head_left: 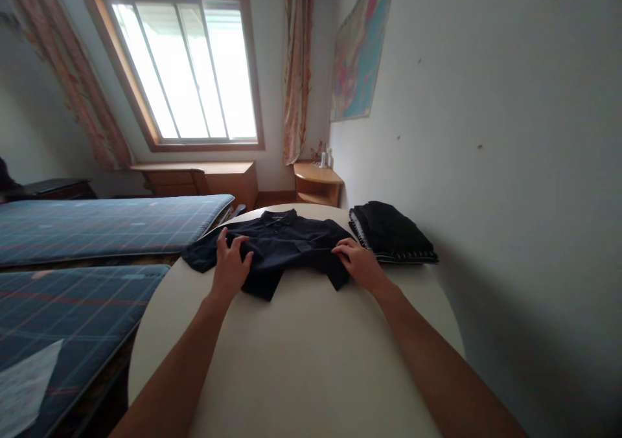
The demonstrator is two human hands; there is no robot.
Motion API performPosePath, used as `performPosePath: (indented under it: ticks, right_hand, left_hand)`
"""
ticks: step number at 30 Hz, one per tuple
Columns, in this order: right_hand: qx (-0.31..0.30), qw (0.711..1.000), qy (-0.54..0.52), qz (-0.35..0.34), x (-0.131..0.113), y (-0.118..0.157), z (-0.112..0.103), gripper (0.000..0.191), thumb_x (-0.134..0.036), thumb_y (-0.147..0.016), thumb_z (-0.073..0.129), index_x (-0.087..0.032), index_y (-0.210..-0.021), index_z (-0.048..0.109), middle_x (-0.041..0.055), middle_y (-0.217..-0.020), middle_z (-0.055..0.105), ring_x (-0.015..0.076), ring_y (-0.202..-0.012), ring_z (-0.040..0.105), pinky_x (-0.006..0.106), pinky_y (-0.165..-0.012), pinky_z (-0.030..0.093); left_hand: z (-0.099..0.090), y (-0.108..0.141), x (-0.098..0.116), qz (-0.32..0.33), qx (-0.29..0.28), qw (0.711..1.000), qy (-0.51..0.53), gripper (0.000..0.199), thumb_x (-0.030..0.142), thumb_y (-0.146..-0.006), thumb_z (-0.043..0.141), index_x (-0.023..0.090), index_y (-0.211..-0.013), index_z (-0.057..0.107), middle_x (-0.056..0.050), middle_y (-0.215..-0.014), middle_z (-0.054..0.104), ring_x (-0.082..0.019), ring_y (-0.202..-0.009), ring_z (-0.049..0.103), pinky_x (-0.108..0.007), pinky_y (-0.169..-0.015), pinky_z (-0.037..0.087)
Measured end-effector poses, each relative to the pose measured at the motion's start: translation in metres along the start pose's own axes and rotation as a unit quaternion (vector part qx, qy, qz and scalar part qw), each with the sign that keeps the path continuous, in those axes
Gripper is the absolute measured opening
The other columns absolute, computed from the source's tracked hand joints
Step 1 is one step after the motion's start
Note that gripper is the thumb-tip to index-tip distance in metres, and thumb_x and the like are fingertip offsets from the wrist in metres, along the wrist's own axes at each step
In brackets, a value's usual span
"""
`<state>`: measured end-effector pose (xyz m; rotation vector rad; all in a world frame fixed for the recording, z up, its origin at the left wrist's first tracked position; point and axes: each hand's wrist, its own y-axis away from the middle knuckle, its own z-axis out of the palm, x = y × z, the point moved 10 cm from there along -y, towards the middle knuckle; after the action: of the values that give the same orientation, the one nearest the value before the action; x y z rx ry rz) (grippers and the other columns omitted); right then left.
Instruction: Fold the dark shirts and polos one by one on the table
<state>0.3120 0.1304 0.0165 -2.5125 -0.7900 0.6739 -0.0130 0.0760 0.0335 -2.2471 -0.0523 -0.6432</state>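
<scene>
A dark navy collared shirt [286,240] lies spread on the round pale table [311,354], its collar toward the far edge and one sleeve reaching left. Part of its lower edge is folded up, with two dark corners sticking out toward me. My left hand [232,263] rests on the shirt's left part, fingers spread. On the right, my right hand [357,260] has its thumb and fingers pinched together on the shirt's right edge, near the sleeve.
A folded stack of black cloth [391,230] sits at the table's right edge by the wall. Two beds with blue plaid mattresses [111,227] stand left, one bearing a paper sheet [29,386]. A desk [223,179] and corner shelf [318,175] stand beyond.
</scene>
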Motion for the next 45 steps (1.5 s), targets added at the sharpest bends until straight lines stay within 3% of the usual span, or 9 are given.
performPosePath:
  ticks: [5, 9, 14, 19, 24, 30, 37, 41, 45]
  right_hand:
    - [-0.062, 0.997, 0.055, 0.008, 0.006, 0.005, 0.021, 0.041, -0.020, -0.088, 0.054, -0.018, -0.128, 0.065, 0.0130, -0.138, 0.055, 0.0270, -0.125, 0.052, 0.041, -0.107, 0.042]
    - [-0.144, 0.987, 0.073, 0.001, 0.008, 0.013, 0.038, 0.067, -0.011, -0.074, 0.060, -0.018, -0.141, 0.055, 0.0143, -0.156, 0.036, 0.0321, -0.142, 0.034, 0.047, -0.117, 0.028]
    - [-0.187, 0.978, 0.087, 0.042, 0.024, 0.020, 0.044, 0.087, 0.006, -0.067, 0.051, -0.028, -0.147, 0.047, 0.0116, -0.163, 0.021, 0.0324, -0.146, 0.026, 0.050, -0.117, 0.028]
    - [-0.158, 0.985, 0.070, 0.028, 0.028, 0.017, 0.040, 0.085, 0.013, -0.067, 0.042, -0.029, -0.140, 0.056, 0.0104, -0.158, 0.034, 0.0280, -0.142, 0.036, 0.045, -0.114, 0.036]
    - [-0.037, 0.999, 0.014, 0.010, 0.027, 0.006, 0.011, 0.067, 0.010, -0.071, 0.038, -0.022, -0.121, 0.070, 0.0097, -0.139, 0.054, 0.0213, -0.128, 0.052, 0.039, -0.111, 0.040]
    - [0.149, 0.988, -0.040, 0.023, 0.030, 0.002, -0.045, 0.052, 0.004, -0.069, 0.040, -0.021, -0.099, 0.073, 0.0066, -0.103, 0.068, 0.0209, -0.104, 0.062, 0.037, -0.102, 0.046]
    - [0.203, 0.976, -0.068, 0.033, 0.029, 0.009, -0.065, 0.042, -0.002, -0.071, 0.041, -0.021, -0.091, 0.073, 0.0058, -0.100, 0.069, 0.0207, -0.099, 0.063, 0.036, -0.098, 0.046]
    - [0.140, 0.986, -0.050, 0.075, 0.037, 0.006, -0.055, 0.041, -0.007, -0.079, 0.042, -0.022, -0.097, 0.076, 0.0074, -0.107, 0.070, 0.0234, -0.106, 0.060, 0.039, -0.102, 0.043]
    - [0.108, 0.991, -0.005, 0.084, 0.035, 0.004, -0.052, 0.040, -0.010, -0.084, 0.042, -0.023, -0.097, 0.077, 0.0074, -0.109, 0.071, 0.0255, -0.113, 0.055, 0.041, -0.105, 0.038]
  left_hand:
    - [-0.003, 0.008, 0.058, 0.128, -0.042, 0.989, -0.062, 0.022, 0.021, -0.084, 0.064, 0.021, -0.106, 0.064, -0.013, -0.135, 0.051, -0.034, -0.131, 0.045, -0.049, -0.108, 0.039]
    - [0.035, 0.036, 0.093, 0.226, -0.294, 0.929, 0.009, 0.009, 0.025, -0.090, 0.058, 0.024, -0.094, 0.066, -0.002, -0.097, 0.068, -0.019, -0.092, 0.063, -0.030, -0.087, 0.049]
    - [0.059, 0.059, 0.077, 0.212, -0.389, 0.896, -0.029, 0.032, 0.028, -0.075, 0.073, 0.024, -0.106, 0.069, -0.005, -0.107, 0.070, -0.026, -0.103, 0.063, -0.032, -0.090, 0.049]
    - [0.065, 0.056, 0.048, 0.156, -0.411, 0.892, -0.105, 0.018, 0.017, -0.079, 0.063, 0.021, -0.094, 0.072, -0.008, -0.102, 0.072, -0.025, -0.098, 0.066, -0.030, -0.086, 0.049]
    - [0.050, 0.035, 0.041, 0.109, -0.337, 0.926, -0.132, 0.026, 0.022, -0.090, 0.049, 0.025, -0.108, 0.068, -0.007, -0.100, 0.074, -0.025, -0.089, 0.070, -0.031, -0.075, 0.050]
    - [0.000, 0.000, 0.034, 0.052, -0.100, 0.994, 0.001, 0.027, 0.020, -0.090, 0.042, 0.026, -0.098, 0.067, -0.002, -0.105, 0.072, -0.020, -0.093, 0.067, -0.029, -0.079, 0.048]
    - [-0.052, -0.010, -0.003, -0.052, 0.141, 0.970, 0.190, 0.013, 0.019, -0.082, 0.040, 0.022, -0.080, 0.052, -0.003, -0.090, 0.068, -0.019, -0.089, 0.064, -0.033, -0.090, 0.048]
    - [-0.051, -0.011, -0.017, -0.113, 0.122, 0.967, 0.191, 0.015, 0.020, -0.078, 0.038, 0.023, -0.076, 0.053, -0.001, -0.083, 0.067, -0.019, -0.086, 0.063, -0.032, -0.088, 0.048]
    - [-0.025, -0.010, -0.003, -0.093, -0.025, 0.993, 0.068, 0.023, 0.023, -0.081, 0.037, 0.023, -0.070, 0.057, -0.001, -0.071, 0.063, -0.019, -0.074, 0.060, -0.030, -0.073, 0.045]
